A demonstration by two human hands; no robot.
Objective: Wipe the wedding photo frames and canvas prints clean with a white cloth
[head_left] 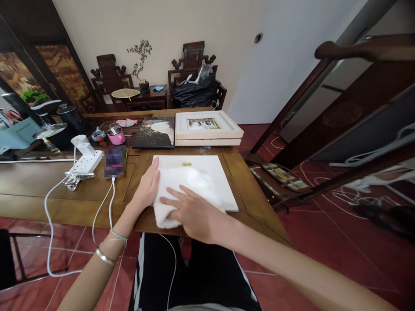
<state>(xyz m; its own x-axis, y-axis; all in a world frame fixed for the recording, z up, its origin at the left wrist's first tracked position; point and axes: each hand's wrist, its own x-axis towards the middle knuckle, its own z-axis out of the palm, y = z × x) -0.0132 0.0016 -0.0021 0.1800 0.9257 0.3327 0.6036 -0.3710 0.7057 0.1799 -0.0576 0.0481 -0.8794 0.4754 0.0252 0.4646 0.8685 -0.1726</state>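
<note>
A flat white panel [223, 181] lies on the wooden table in front of me, with a small gold-coloured piece [187, 164] near its far edge. My left hand [149, 185] rests along the panel's left edge, its fingers stretched out and holding nothing. Over the panel's near left part is a fluffy white cloth [165, 216]. My right hand [196, 211] presses down on this cloth, some fingers spread and one bent into its folds; the thumb is hidden. Cloth covers part of the panel's surface and near edge.
Beyond the panel lie stacked light wooden picture frames [209, 140] and a dark photo print [154, 134]. To the left are a phone [115, 162] on a charging cable, a white power strip [89, 164] and a pink cup [116, 136]. A wooden chair [292, 172] stands right.
</note>
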